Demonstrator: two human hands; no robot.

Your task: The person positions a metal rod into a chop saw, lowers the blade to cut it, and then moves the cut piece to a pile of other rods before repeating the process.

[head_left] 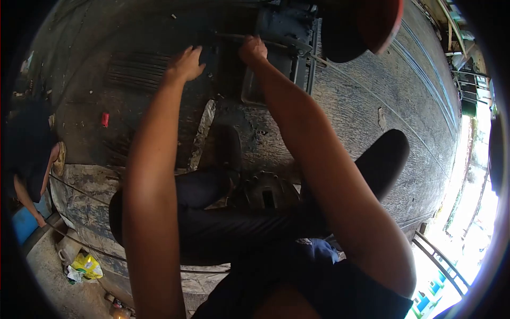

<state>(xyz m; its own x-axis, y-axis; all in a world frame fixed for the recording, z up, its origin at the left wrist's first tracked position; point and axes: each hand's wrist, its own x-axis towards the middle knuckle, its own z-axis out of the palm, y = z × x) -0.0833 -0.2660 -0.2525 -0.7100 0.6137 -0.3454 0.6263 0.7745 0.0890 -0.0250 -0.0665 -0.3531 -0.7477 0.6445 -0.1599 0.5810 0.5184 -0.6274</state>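
My left hand [186, 65] is held over the dark work surface with its fingers apart and nothing in them. Just left of it lies a row of thin dark rods [137, 70]. My right hand [253, 50] is closed in a fist around a long thin metal rod [231, 35], whose end sticks out to the left of the fist. Toward the right the rod passes over a dark metal machine frame [281, 66] beside my forearm. A grey metal strip [203, 127] lies on the surface between my arms.
A large dark round part with a red rim [392, 26] stands at the upper right. Long thin bars [425, 74] run along the far right. A small red object [105, 119] lies at left. Another person [32, 154] sits at the left edge, near a yellow plastic bag [86, 266].
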